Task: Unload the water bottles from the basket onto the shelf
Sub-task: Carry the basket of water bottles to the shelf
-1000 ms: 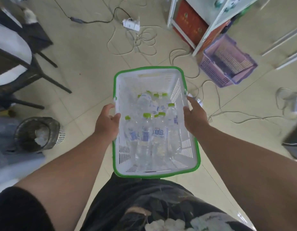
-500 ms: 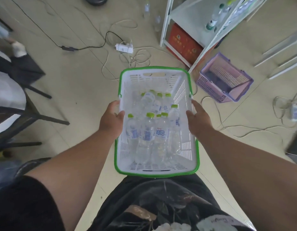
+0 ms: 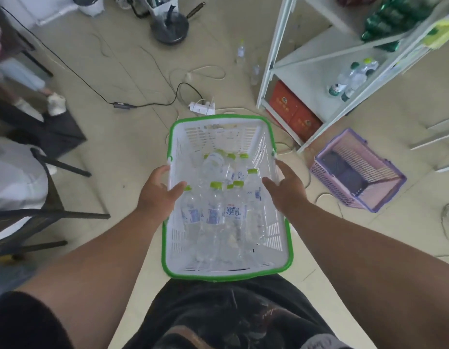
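A white basket with a green rim [image 3: 219, 133] hangs in front of my body, above the floor. Several clear water bottles with green caps [image 3: 216, 210] lie inside it, caps pointing away from me. My left hand [image 3: 156, 191] grips the basket's left wall, thumb inside. My right hand [image 3: 287, 190] grips its right wall. The white metal shelf [image 3: 311, 79] stands ahead to the right, with a few bottles [image 3: 352, 78] on its middle level and green bottles higher up.
An empty purple basket [image 3: 357, 172] lies on the floor beside the shelf's foot. Red boxes [image 3: 294, 112] sit under the shelf. Cables and a power strip [image 3: 202, 107] trail ahead. Two loose bottles [image 3: 241, 51] stand near the shelf. Chairs [image 3: 42, 212] and a person's feet are at left.
The view has tilted up and I have come closer to the shelf, which shows more of its levels. Both hands still hold the basket in the same way.
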